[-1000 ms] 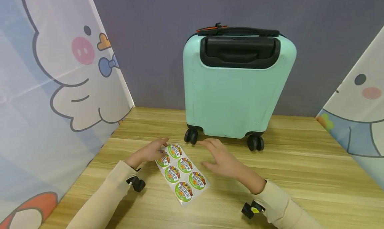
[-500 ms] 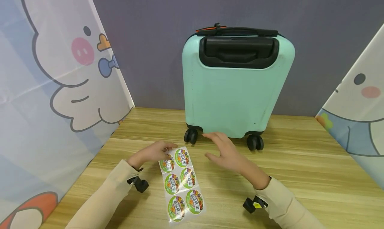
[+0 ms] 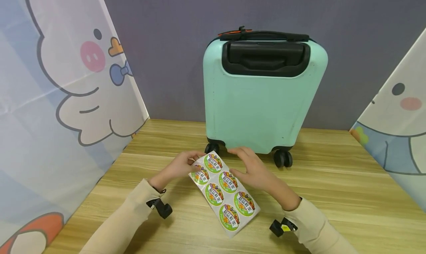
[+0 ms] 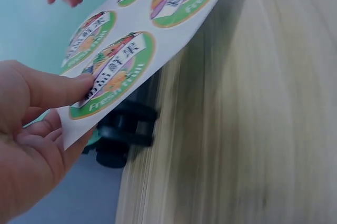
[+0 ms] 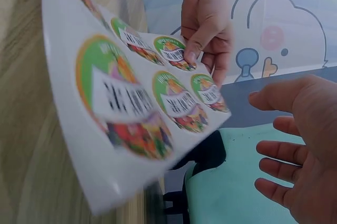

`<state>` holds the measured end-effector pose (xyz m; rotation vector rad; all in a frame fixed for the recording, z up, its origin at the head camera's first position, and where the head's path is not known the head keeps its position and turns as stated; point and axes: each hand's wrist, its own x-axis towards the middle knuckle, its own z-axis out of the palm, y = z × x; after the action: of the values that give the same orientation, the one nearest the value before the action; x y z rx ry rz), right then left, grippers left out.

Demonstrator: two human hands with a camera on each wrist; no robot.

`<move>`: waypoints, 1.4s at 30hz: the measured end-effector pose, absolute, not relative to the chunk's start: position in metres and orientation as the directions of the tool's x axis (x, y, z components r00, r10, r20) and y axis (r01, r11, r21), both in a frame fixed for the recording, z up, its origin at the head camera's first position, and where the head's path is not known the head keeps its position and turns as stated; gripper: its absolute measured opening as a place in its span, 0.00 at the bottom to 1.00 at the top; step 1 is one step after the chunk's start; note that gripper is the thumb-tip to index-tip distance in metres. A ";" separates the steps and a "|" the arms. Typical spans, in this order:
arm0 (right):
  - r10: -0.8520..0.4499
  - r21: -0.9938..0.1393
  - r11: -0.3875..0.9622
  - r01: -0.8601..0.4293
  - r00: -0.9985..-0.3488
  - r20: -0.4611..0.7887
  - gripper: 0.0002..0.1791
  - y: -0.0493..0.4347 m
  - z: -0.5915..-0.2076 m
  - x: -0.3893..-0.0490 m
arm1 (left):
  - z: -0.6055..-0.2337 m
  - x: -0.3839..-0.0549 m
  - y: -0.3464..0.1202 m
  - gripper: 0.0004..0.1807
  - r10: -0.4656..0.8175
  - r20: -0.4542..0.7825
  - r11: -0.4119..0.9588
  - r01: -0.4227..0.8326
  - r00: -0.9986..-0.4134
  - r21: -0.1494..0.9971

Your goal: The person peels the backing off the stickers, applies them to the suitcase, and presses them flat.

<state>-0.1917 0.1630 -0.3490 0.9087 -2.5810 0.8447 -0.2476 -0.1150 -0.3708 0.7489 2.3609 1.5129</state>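
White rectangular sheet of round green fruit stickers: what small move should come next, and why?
Perhaps the right hand should pinch the free side of the white sheet of round fruit stickers: the left hand pinches it at one end only, while the right hand, close by, holds nothing.

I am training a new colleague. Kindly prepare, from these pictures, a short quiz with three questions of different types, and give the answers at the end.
1. Multiple choice: how many round stickers show on the sheet in the head view? A) four B) six C) nine
2. True or false: the sheet is held from both sides, one hand on each.
3. Fill in: behind the sheet, a mint-green (blank) stands on black wheels.

Key:
1. B
2. False: only the left hand pinches it; the right hand holds nothing.
3. suitcase
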 end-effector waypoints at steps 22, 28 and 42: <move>-0.469 -0.313 0.619 -0.720 -0.659 0.588 0.19 0.159 -0.345 -0.201 | -0.371 -0.229 -0.080 0.27 0.452 0.172 0.116 0.249 -0.875 0.962; -0.468 -0.273 0.624 -0.732 -0.630 0.619 0.17 0.156 -0.344 -0.201 | -0.371 -0.225 -0.074 0.26 0.455 0.216 0.101 0.292 -0.864 0.951; -0.478 -0.222 0.628 -0.746 -0.594 0.647 0.18 0.156 -0.347 -0.205 | -0.376 -0.222 -0.066 0.28 0.482 0.214 0.062 0.277 -0.850 0.959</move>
<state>-0.2054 0.1557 -0.3468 0.9572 -2.3080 0.6543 -0.2217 -0.0657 -0.3756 0.7826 2.1642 1.8922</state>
